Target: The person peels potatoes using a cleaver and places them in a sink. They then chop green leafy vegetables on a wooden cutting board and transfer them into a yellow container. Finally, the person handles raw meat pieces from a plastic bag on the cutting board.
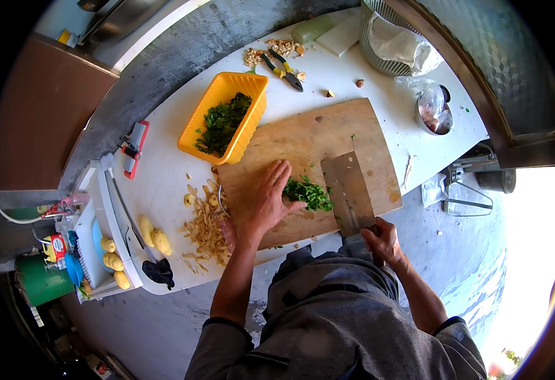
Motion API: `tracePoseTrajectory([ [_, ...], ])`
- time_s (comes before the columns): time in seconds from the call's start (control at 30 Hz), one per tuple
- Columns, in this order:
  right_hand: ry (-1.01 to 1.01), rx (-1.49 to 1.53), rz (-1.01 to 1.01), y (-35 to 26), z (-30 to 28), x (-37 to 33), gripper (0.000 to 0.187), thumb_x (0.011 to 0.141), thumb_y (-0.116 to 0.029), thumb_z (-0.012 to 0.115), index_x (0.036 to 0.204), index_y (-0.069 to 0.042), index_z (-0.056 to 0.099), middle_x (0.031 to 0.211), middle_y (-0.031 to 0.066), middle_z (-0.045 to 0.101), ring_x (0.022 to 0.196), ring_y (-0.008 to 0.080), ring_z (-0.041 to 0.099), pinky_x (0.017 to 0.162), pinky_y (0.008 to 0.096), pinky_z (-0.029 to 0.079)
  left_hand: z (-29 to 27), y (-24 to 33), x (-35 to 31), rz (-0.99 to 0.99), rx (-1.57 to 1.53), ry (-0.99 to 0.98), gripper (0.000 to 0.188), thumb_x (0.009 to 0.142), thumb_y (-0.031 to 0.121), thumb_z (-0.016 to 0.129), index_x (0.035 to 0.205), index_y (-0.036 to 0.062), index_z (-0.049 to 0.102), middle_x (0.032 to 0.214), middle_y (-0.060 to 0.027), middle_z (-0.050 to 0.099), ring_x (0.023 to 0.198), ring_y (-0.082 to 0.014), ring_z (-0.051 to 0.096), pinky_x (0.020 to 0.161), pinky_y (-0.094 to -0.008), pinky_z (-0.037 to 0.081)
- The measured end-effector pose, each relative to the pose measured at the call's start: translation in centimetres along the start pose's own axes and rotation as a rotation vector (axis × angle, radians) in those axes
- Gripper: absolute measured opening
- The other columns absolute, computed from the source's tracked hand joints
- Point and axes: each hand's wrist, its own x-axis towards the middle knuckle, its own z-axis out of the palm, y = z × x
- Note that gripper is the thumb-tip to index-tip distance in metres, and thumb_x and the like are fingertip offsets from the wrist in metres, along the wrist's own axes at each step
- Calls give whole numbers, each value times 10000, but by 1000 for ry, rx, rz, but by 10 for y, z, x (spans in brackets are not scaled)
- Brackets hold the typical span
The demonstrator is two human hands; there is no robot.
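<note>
My right hand (pixel 385 240) is closed round the handle of a wide cleaver (pixel 348 193). Its blade lies across the right part of a wooden cutting board (pixel 309 136), with the left edge by a small heap of chopped green leaves (pixel 309 193). On the other side of that heap is my left hand (pixel 270 201), fingers stretched out and thumb spread, the thumb against the leaves. A yellow plastic basket (pixel 261 92) stands at the board's far left corner, holding more dark green leaves (pixel 223 123).
Potato peelings (pixel 204 225) spread left of the board, near peeled potatoes (pixel 158 240). Beyond the board lie pliers (pixel 283 69) and cracked shells (pixel 283 47). A metal bowl with plastic wrap (pixel 434 117) and a ribbed bin (pixel 373 47) stand at the far right.
</note>
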Motion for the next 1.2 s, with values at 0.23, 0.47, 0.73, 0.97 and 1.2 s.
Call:
tracePoseTrajectory([
  [0.23,27,13,-51,9,49,17,245,939,-143,741,860,16,572,596,56,604,510,115,564,470,305,428,4,14,-8,-132,77,142,1192,602,395,973,1553,2,370,1598,-237,348,1465,-411,293,1202,-506,310],
  [0.47,68,57,-18,-8,97,23,253,954,-149,727,874,28,565,599,74,614,501,125,583,471,309,454,15,-9,-8,-69,43,-28,1148,674,431,928,1563,-13,352,1642,-166,345,1450,-415,339,1223,-481,284],
  [0.73,7,10,-51,-28,139,25,264,942,-146,733,863,38,561,620,108,641,502,151,620,467,323,487,34,6,-15,-145,-78,168,828,1004,324,645,1584,-81,215,1644,-328,202,1518,-478,228,1245,-531,239],
  [0.97,-40,-51,-176,-51,164,4,303,922,-194,723,782,12,550,573,102,625,499,168,621,474,351,483,22,18,-33,-133,-172,439,682,1019,172,607,1567,-75,285,1614,-319,290,1504,-476,278,1240,-539,237],
  [1.2,-79,28,-289,-161,172,-38,286,937,-146,721,802,28,538,593,87,604,509,121,589,461,330,464,-96,67,-16,-28,-253,687,566,1017,136,617,1541,15,441,1602,-277,343,1473,-438,345,1207,-503,299],
])
